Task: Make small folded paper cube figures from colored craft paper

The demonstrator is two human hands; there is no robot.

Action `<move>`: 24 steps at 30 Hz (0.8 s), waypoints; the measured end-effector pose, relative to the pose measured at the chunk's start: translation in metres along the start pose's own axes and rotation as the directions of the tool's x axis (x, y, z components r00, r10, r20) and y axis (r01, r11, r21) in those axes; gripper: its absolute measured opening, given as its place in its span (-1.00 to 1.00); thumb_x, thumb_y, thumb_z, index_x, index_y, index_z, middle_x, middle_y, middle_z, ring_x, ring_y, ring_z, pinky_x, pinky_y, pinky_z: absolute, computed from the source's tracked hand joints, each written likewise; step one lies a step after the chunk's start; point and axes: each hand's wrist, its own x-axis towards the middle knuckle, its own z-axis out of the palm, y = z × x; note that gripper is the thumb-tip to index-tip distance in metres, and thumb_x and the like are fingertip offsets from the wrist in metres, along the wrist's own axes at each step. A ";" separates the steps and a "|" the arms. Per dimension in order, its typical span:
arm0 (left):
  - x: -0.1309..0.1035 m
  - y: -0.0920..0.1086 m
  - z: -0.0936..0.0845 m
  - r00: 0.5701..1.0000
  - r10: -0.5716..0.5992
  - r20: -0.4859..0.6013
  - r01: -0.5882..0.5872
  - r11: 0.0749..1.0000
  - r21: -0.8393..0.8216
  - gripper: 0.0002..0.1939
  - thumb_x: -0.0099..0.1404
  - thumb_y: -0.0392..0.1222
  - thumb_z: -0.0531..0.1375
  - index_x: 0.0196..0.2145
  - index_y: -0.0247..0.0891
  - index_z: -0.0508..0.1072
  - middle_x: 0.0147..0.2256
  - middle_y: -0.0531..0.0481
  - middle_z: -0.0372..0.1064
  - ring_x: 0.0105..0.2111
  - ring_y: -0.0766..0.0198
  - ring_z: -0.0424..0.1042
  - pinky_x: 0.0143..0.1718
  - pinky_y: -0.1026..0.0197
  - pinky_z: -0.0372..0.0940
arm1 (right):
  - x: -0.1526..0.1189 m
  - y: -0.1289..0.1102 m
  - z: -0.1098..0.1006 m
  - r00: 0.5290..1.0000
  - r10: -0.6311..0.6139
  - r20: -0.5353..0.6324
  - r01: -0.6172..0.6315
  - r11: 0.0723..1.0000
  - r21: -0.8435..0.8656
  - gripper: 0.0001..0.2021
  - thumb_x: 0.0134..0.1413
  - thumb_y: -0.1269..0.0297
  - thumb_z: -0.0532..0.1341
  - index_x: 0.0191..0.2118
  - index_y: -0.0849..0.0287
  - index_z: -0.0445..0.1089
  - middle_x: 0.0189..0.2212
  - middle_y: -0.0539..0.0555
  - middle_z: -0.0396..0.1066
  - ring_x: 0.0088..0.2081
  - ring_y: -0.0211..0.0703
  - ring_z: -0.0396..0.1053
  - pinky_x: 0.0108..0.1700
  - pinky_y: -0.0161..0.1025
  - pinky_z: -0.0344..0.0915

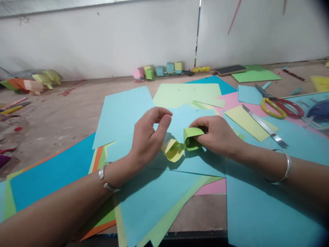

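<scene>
My right hand point(218, 135) is closed on a small green paper box point(193, 133), thumb inside its open end and fingers behind. Joined to it by a narrow green strip is a yellow paper box point(174, 151), also open on one side. My left hand point(150, 135) is raised just left of the yellow box, its fingers loosely curled and the thumb near the index fingertip, with nothing visible between them. Light blue paper sheets point(161, 192) lie beneath both hands.
Scissors point(280, 104) and a metal-bladed cutter point(266, 125) lie at the right on paper. Small coloured paper boxes point(159, 71), a yellow tube point(201, 69) and a dark phone point(231, 70) line the wall. Folded paper pieces point(32, 84) and pencils point(14, 108) are at the left.
</scene>
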 end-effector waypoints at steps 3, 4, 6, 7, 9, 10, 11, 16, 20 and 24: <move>0.010 -0.017 0.003 0.991 -0.110 -0.079 0.101 0.988 -0.118 -0.91 0.30 -0.20 0.12 -0.32 -0.22 0.41 -0.38 0.04 0.43 -0.32 0.26 0.42 -0.24 0.17 0.30 | 0.000 0.001 0.000 0.999 -0.005 -0.034 0.005 1.000 -0.001 -0.81 -0.21 0.60 0.22 -0.46 0.21 0.51 -0.52 -0.03 0.50 -0.47 -0.23 0.40 -0.41 -0.31 0.28; 0.012 -0.021 0.004 0.985 -0.140 -0.096 0.125 0.981 -0.148 -0.92 0.28 -0.20 0.13 -0.32 -0.21 0.41 -0.39 0.04 0.43 -0.33 0.26 0.42 -0.25 0.18 0.30 | 0.000 0.001 -0.001 0.999 -0.012 -0.044 0.012 1.000 0.006 -0.81 -0.21 0.60 0.22 -0.46 0.21 0.50 -0.52 -0.03 0.50 -0.47 -0.23 0.40 -0.41 -0.30 0.28; 0.015 -0.026 0.005 0.977 -0.181 -0.111 0.159 0.970 -0.187 -0.93 0.26 -0.22 0.14 -0.32 -0.21 0.42 -0.41 0.05 0.41 -0.34 0.27 0.42 -0.27 0.19 0.29 | -0.002 0.002 -0.001 0.997 -0.034 -0.064 0.036 0.999 0.031 -0.80 -0.21 0.61 0.21 -0.46 0.20 0.50 -0.52 -0.03 0.50 -0.47 -0.22 0.41 -0.41 -0.30 0.28; 0.016 -0.027 0.006 0.975 -0.192 -0.109 0.169 0.966 -0.196 -0.93 0.25 -0.22 0.14 -0.33 -0.21 0.42 -0.41 0.05 0.41 -0.34 0.27 0.42 -0.28 0.19 0.28 | -0.002 0.002 -0.002 0.996 -0.047 -0.076 0.050 0.998 0.045 -0.79 -0.21 0.62 0.20 -0.46 0.20 0.50 -0.51 -0.04 0.50 -0.46 -0.21 0.42 -0.41 -0.30 0.29; 0.015 -0.027 0.007 0.976 -0.201 -0.086 0.181 0.963 -0.200 -0.94 0.23 -0.23 0.15 -0.34 -0.22 0.43 -0.42 0.05 0.40 -0.36 0.27 0.40 -0.30 0.19 0.27 | -0.004 0.003 -0.001 0.993 -0.063 -0.095 0.071 0.994 0.083 -0.77 -0.22 0.63 0.18 -0.46 0.20 0.49 -0.51 -0.04 0.50 -0.45 -0.21 0.43 -0.41 -0.30 0.30; 0.015 -0.027 0.007 0.977 -0.201 -0.071 0.184 0.963 -0.195 -0.94 0.23 -0.23 0.15 -0.35 -0.22 0.43 -0.42 0.05 0.40 -0.37 0.28 0.39 -0.30 0.20 0.27 | -0.004 0.003 -0.001 0.992 -0.067 -0.105 0.078 0.991 0.106 -0.77 -0.21 0.62 0.18 -0.44 0.20 0.49 -0.50 -0.03 0.51 -0.45 -0.21 0.43 -0.41 -0.30 0.30; 0.014 -0.026 0.008 0.978 -0.201 -0.055 0.187 0.964 -0.187 -0.94 0.22 -0.24 0.15 -0.35 -0.22 0.43 -0.42 0.05 0.40 -0.38 0.28 0.38 -0.31 0.20 0.27 | -0.005 0.003 0.000 0.991 -0.070 -0.114 0.084 0.988 0.128 -0.77 -0.20 0.61 0.19 -0.40 0.19 0.50 -0.48 -0.03 0.51 -0.44 -0.20 0.44 -0.41 -0.29 0.31; 0.013 -0.025 0.009 0.975 -0.220 -0.014 0.214 0.961 -0.172 -0.94 0.20 -0.26 0.15 -0.35 -0.24 0.43 -0.41 0.04 0.41 -0.41 0.30 0.35 -0.33 0.20 0.27 | -0.004 0.006 0.004 0.995 -0.073 -0.074 0.082 0.987 0.137 -0.67 -0.23 0.61 0.20 -0.28 0.18 0.52 -0.43 -0.02 0.54 -0.41 -0.18 0.45 -0.39 -0.27 0.34; 0.013 -0.027 0.010 0.973 -0.229 -0.002 0.225 0.957 -0.181 -0.95 0.19 -0.28 0.17 -0.35 -0.25 0.43 -0.40 0.04 0.41 -0.38 0.30 0.38 -0.26 0.19 0.30 | -0.003 0.005 0.004 0.999 -0.042 -0.025 0.045 0.987 0.157 -0.76 -0.22 0.60 0.20 -0.41 0.18 0.50 -0.49 -0.03 0.51 -0.47 -0.21 0.43 -0.42 -0.27 0.35; 0.013 -0.029 0.010 0.976 -0.218 0.005 0.217 0.965 -0.149 -0.92 0.15 -0.33 0.18 -0.36 -0.25 0.43 -0.40 0.04 0.42 -0.39 0.29 0.38 -0.24 0.16 0.32 | -0.003 0.002 -0.002 0.990 -0.082 -0.112 0.110 0.954 0.280 -0.84 -0.16 0.52 0.26 -0.39 0.17 0.49 -0.44 0.00 0.53 -0.42 -0.18 0.46 -0.36 -0.23 0.42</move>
